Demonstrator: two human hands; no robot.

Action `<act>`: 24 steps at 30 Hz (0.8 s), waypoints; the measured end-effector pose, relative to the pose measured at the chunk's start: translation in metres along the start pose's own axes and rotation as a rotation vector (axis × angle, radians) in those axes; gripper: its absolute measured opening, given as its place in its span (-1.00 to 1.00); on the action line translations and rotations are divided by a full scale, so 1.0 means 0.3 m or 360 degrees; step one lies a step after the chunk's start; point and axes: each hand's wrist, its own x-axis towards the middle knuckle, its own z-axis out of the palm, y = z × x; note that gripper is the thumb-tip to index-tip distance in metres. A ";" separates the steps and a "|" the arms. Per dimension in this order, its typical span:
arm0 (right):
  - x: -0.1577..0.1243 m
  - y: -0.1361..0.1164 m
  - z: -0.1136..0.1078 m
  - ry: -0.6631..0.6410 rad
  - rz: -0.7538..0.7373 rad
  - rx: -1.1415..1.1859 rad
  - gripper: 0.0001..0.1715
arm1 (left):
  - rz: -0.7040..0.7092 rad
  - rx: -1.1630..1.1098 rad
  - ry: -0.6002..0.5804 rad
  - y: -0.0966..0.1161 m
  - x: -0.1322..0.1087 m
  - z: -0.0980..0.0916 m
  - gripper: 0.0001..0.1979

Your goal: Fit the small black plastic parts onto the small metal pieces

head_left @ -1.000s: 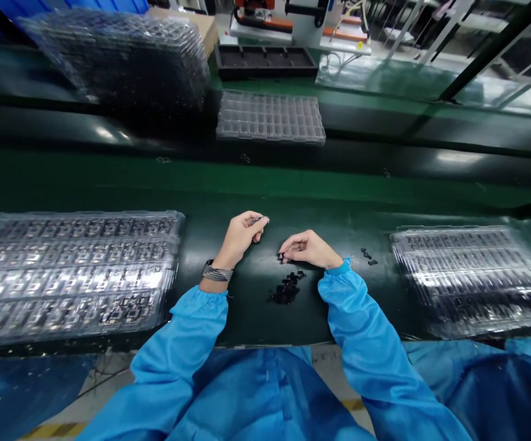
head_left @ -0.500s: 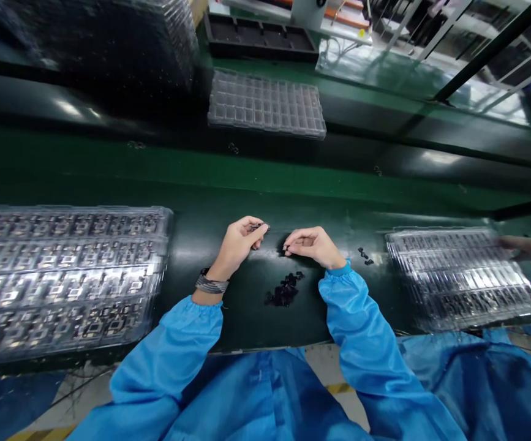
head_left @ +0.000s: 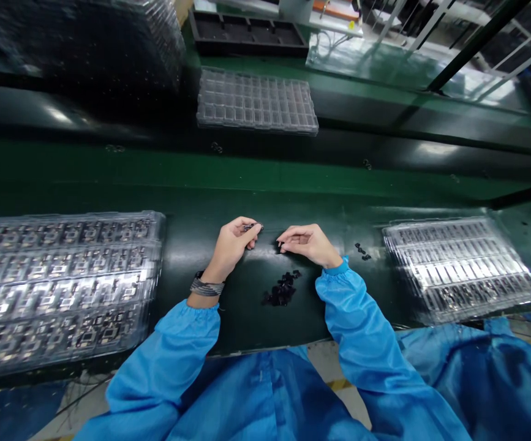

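My left hand is closed around a small dark part that shows between thumb and fingers. Just to the right, my right hand pinches a small black piece at its fingertips. The two hands are apart above the dark green work surface. Below them lies a loose pile of small black pieces. A few more black pieces lie to the right of my right hand.
Clear trays of small electronic parts fill the left side. Stacked clear trays stand at the right, beside a person in blue clothing. Farther back are a clear compartment tray and a black divided tray.
The view has shifted slightly. The other person's hand has withdrawn from the right tray stack. My hands keep nearly the same pose, each still holding its small piece.
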 end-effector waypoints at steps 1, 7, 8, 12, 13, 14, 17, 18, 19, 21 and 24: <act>0.000 -0.002 0.001 -0.0004 -0.0001 -0.0013 -0.61 | 0.0002 0.0019 -0.0007 0.000 -0.001 -0.001 -0.64; 0.001 0.007 0.011 0.0077 -0.0106 -0.0065 -0.57 | 0.0034 0.0217 -0.0204 -0.006 -0.015 -0.004 -0.71; 0.001 0.010 0.017 0.0103 -0.0158 -0.0101 -0.56 | 0.0050 0.0259 -0.0248 -0.005 -0.021 -0.002 -0.72; -0.005 0.018 0.054 0.0240 -0.0427 -0.0352 -0.65 | 0.0151 0.0509 -0.0383 0.004 -0.045 0.008 -0.79; -0.009 0.017 0.066 0.0283 -0.0502 -0.0437 -0.69 | 0.0179 0.0564 -0.0407 0.007 -0.050 0.010 -0.79; -0.012 0.015 0.078 0.0326 -0.0577 -0.0526 -0.71 | 0.0216 0.0615 -0.0422 0.010 -0.055 0.012 -0.79; -0.023 0.008 0.108 0.0424 -0.0785 -0.0772 -0.72 | 0.0423 0.0775 -0.0426 0.021 -0.065 0.009 -0.81; -0.026 0.006 0.116 0.0443 -0.0840 -0.0831 -0.71 | 0.0517 0.0834 -0.0412 0.025 -0.067 0.007 -0.82; -0.028 0.005 0.123 0.0458 -0.0886 -0.0878 -0.70 | 0.0607 0.0890 -0.0397 0.029 -0.070 0.004 -0.83; -0.033 0.006 0.133 0.0481 -0.0951 -0.0950 -0.67 | 0.0744 0.0973 -0.0377 0.037 -0.076 -0.001 -0.83; -0.039 0.008 0.145 0.0526 -0.1015 -0.1035 -0.64 | 0.0831 0.1030 -0.0372 0.044 -0.085 -0.005 -0.83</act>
